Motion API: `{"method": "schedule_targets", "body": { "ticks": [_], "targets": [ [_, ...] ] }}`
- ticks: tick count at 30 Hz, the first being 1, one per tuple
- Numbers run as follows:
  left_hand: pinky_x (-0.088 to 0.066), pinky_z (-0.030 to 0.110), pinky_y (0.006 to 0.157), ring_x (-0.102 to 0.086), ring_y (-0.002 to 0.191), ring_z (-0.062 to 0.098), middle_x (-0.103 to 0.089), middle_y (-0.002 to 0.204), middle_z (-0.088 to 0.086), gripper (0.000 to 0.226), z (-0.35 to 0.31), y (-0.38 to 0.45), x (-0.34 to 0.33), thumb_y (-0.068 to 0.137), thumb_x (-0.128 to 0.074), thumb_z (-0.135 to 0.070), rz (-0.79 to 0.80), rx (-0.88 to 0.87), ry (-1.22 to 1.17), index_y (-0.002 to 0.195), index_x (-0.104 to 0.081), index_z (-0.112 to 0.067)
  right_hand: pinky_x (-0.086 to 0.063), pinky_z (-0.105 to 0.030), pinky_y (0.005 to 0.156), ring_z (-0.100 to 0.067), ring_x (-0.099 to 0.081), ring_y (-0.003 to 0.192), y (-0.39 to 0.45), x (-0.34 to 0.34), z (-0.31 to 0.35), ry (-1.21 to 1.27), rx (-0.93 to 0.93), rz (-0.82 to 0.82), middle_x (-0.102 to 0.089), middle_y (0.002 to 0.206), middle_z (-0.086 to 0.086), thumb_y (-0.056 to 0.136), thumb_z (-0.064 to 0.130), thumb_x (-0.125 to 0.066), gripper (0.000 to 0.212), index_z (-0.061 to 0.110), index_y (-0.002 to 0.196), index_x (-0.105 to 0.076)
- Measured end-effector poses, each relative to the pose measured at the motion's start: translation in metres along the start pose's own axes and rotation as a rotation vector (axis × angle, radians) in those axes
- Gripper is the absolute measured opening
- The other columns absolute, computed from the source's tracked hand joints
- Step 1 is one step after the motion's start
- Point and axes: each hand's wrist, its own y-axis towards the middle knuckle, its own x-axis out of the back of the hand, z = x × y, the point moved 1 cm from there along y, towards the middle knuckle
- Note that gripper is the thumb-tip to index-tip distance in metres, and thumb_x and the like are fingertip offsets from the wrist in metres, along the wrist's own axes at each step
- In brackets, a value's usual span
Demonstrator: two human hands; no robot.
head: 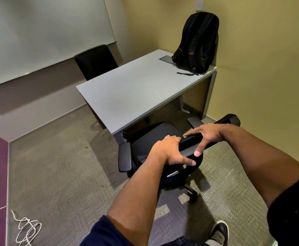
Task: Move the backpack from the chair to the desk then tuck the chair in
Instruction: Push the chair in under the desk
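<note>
The black backpack (pixel 197 41) stands upright on the far right corner of the grey desk (pixel 136 91), leaning against the yellow wall. A black office chair (pixel 154 137) with armrests sits at the desk's near edge, its seat partly under the desktop. My left hand (pixel 170 151) grips the top of the chair's backrest, thumb on the near side. My right hand (pixel 205 137) grips the same backrest top just to the right, fingers over the far side. The chair's wheeled base shows below my hands.
A second black chair (pixel 96 62) stands at the desk's far side below a whiteboard (pixel 38 32). A white cord (pixel 27 228) lies coiled on the carpet at lower left. My shoe (pixel 219 232) is at the bottom edge. Yellow walls close off the right side.
</note>
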Motion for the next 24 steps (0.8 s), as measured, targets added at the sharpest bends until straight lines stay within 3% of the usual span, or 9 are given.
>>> {"method": "schedule_targets", "body": {
  "ticks": [5,8,11,14,20,24],
  "targets": [
    [-0.054,0.043,0.092,-0.064,0.111,0.026,-0.067,0.127,0.0,0.099,-0.002,0.012,0.002,0.058,-0.074,-0.075,0.046,0.007,-0.044,0.141,-0.049,-0.028,-0.041,-0.034,0.11,-0.007,-0.055,0.126,0.011,0.007,-0.011,0.011,0.004,0.009,-0.059,0.137,0.023,0.029,0.078,-0.092,0.118,0.052,0.138,-0.055],
    [-0.055,0.041,0.088,-0.065,0.107,0.025,-0.068,0.123,-0.001,0.097,-0.007,0.021,0.001,0.058,-0.074,-0.074,0.049,0.004,-0.054,0.14,-0.049,-0.029,-0.042,-0.031,0.104,-0.005,-0.057,0.121,0.014,0.013,-0.02,0.016,-0.007,-0.008,-0.061,0.13,0.026,0.024,0.079,-0.091,0.113,0.058,0.13,-0.058],
    [-0.054,0.04,0.091,-0.064,0.113,0.025,-0.065,0.131,0.001,0.107,-0.016,0.029,0.001,0.057,-0.075,-0.076,0.046,-0.004,-0.08,0.147,-0.043,-0.027,-0.041,-0.03,0.1,-0.005,-0.057,0.12,0.015,0.021,-0.029,0.014,-0.001,-0.014,-0.061,0.125,0.029,0.023,0.08,-0.09,0.108,0.063,0.125,-0.059],
    [-0.052,0.041,0.097,-0.062,0.119,0.024,-0.062,0.138,0.0,0.11,-0.023,0.039,0.003,0.059,-0.077,-0.071,0.053,-0.043,-0.106,0.151,-0.039,-0.026,-0.041,-0.031,0.101,-0.002,-0.057,0.116,0.015,0.027,-0.033,0.025,0.001,-0.014,-0.061,0.123,0.032,0.022,0.08,-0.09,0.091,0.074,0.107,-0.057],
    [-0.056,0.043,0.089,-0.065,0.097,0.023,-0.068,0.117,0.002,0.095,-0.038,0.061,0.004,0.064,-0.076,-0.057,0.112,-0.063,-0.076,0.147,-0.043,-0.024,-0.04,-0.025,0.091,0.006,-0.056,0.106,0.014,0.04,-0.043,0.002,0.005,-0.001,-0.059,0.11,0.042,0.022,0.08,-0.088,0.082,0.076,0.098,-0.058],
    [-0.058,0.043,0.084,-0.065,0.09,0.024,-0.068,0.105,0.003,0.096,-0.055,0.078,0.003,0.063,-0.074,-0.054,0.118,-0.069,-0.071,0.149,-0.041,-0.025,-0.047,-0.031,0.094,-0.001,-0.061,0.107,0.009,0.05,-0.061,-0.029,-0.022,-0.039,-0.067,0.108,0.034,0.022,0.084,-0.085,0.089,0.065,0.106,-0.067]
  ]
}}
